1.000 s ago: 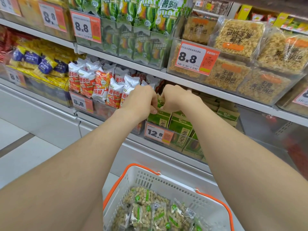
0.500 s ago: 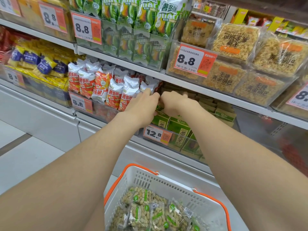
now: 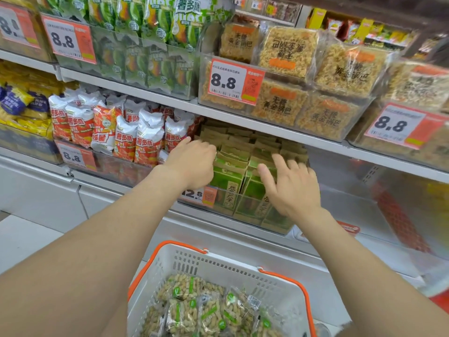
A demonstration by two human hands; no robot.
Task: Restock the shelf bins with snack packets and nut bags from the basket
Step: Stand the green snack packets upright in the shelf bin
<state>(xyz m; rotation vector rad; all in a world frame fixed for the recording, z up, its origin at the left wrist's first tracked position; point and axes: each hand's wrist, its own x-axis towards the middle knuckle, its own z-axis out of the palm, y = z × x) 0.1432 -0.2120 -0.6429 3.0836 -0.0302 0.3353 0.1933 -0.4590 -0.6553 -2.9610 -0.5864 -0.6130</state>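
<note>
Just under empty, spread left hand (image 3: 192, 164) & right hand (image 3: 291, 188), upright green packs (image 3: 228, 183) could topple fwd w/ hasty push.

Bare left hand (image 3: 194, 164), bare right hand (image 3: 292, 190)

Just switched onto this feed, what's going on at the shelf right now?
A person is restocking a shop shelf. The left hand and right hand are open over the green packets in the lower bin, holding nothing. The basket below holds peanut bags not yet shelved.
</note>
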